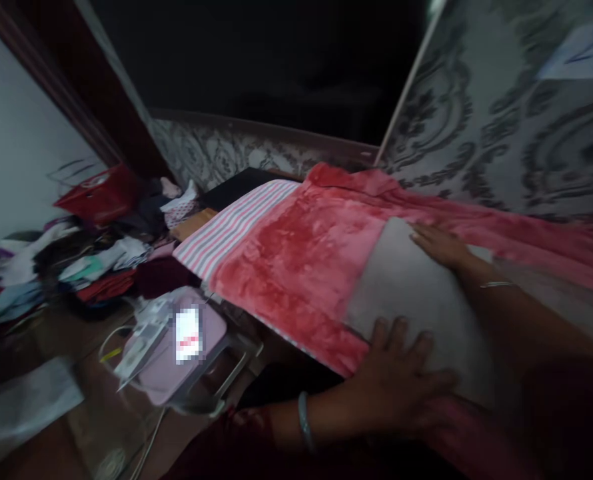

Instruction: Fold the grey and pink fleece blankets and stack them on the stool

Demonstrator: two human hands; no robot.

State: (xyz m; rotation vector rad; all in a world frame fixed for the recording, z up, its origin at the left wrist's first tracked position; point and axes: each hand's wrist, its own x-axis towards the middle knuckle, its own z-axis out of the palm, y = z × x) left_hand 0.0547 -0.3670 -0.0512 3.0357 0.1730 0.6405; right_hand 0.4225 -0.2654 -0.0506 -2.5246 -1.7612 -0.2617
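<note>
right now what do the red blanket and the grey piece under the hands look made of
The red blanket looks like plush fleece: a soft, uneven sheen with mottled light and dark patches. The grey piece looks like plain matte cloth, flat and smooth, though blur leaves the weave unclear. The left hand and right hand lie flat on it.

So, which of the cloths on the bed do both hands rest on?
The plain grey cloth: left hand and right hand lie flat on it. The red fleece blanket and striped sheet are untouched.
</note>
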